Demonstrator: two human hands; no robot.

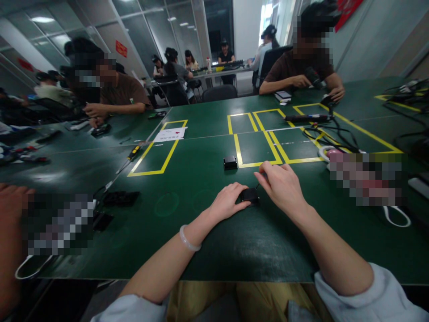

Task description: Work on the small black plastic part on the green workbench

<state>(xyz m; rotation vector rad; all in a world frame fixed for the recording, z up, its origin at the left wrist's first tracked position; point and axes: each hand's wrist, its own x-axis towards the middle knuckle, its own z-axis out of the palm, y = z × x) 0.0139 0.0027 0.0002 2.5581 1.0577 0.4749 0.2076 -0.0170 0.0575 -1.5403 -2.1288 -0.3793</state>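
Note:
Low on the green table point(208, 241), my left hand point(229, 200) holds a small black box-shaped part point(250, 196) between thumb and fingers. A pale bracelet point(189, 238) circles the left wrist. Just right of the part, my right hand point(280, 182) is closed in a pinch, and a short thin dark rod point(257, 187) shows between its fingertips and the part. Whether the rod's tip touches the part is too small to tell. A similar black block point(230, 163) stands alone a little farther away.
Yellow tape outlines point(164, 171) mark the tabletop. A yellow-and-black screwdriver point(134, 152) lies at left. Dark flat pieces point(120, 197) sit nearer. On the right are tangled cables point(345, 138) and a black stick-like tool point(307, 118). Co-workers point(124, 91) sit opposite; another person's arm point(11, 241) enters at left.

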